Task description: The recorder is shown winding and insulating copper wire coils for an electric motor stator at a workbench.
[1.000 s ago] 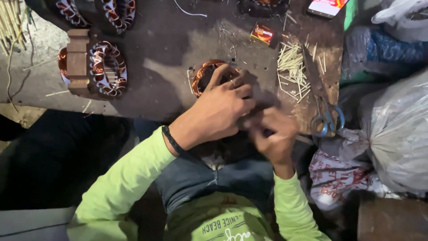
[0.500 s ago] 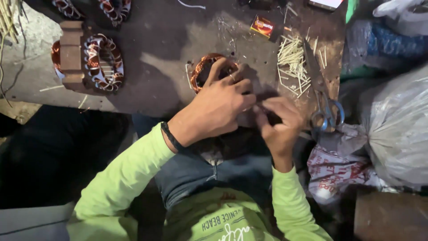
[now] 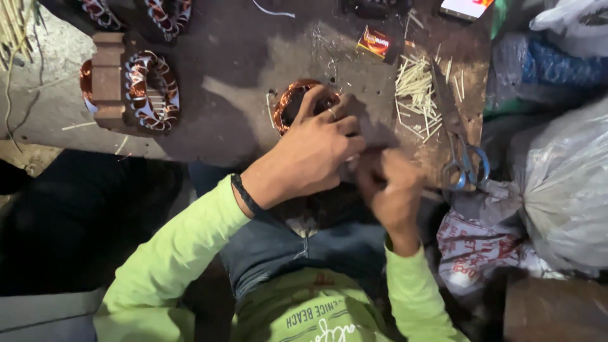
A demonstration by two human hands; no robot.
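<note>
From up here I see the copper-wound stator coil (image 3: 303, 101) lying at the near edge of the surface (image 3: 240, 76), right at my hands. The left hand (image 3: 313, 155) is the nearer one — its fingers drape over the ring's near side and grip it. The right hand (image 3: 392, 190) sits just beside and toward me, touching the left; it is curled narrow, but blur keeps me from telling what, if anything, it pinches. The ring is round, opening upward, so it has no long axis I can name.

Counts: one coil under my hands; one finished wound stator (image 3: 152, 92) on a wooden block (image 3: 107, 79) well to the left, two more cut off at the top edge; one pair of scissors (image 3: 459, 149); one small box (image 3: 375, 42); a heap of pale sticks (image 3: 418, 95) — too many to count.
</note>
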